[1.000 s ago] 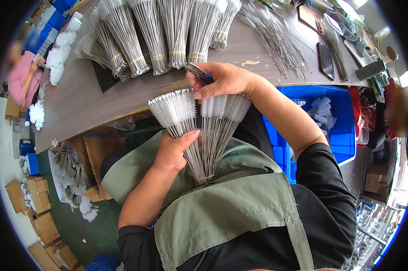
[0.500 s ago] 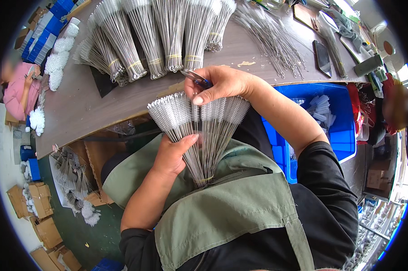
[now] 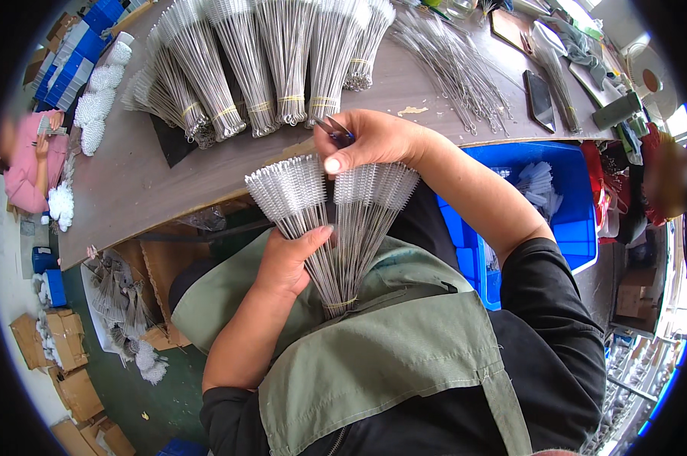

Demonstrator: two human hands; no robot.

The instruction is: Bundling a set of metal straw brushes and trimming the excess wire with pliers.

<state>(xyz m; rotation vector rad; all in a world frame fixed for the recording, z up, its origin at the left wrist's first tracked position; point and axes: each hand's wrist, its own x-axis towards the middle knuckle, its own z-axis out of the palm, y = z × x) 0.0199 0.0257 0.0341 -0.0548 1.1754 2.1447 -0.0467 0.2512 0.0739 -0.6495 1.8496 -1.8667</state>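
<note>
A bundle of thin wire brushes (image 3: pixel 294 199) with white bristle heads fans out over my lap, its lower end tied with a yellow band. My left hand (image 3: pixel 284 262) is closed around the left side of the wires, thumb laid across them. A dark gap splits the bristle heads into two groups. Just above that gap, my right hand (image 3: pixel 362 143) is closed on small metal snips (image 3: pixel 336 131) with a bit of blue on them; their blades point up and left. The right fingertips hang by the bristle tops; whether they touch cannot be seen.
Several banded brush bundles (image 3: pixel 226 83) line the table (image 3: pixel 229 178) ahead. Loose wire brushes (image 3: pixel 457 72), a phone (image 3: pixel 539 100) and a green cylinder (image 3: pixel 617 111) lie to the right. A blue bin (image 3: pixel 579 228) stands beside my right arm. A person in pink (image 3: pixel 28 163) works at far left.
The gap between the two groups of bristle heads looks wider. My right hand has shifted slightly, and the snips' blades stand a little further apart. My left hand keeps its hold.
</note>
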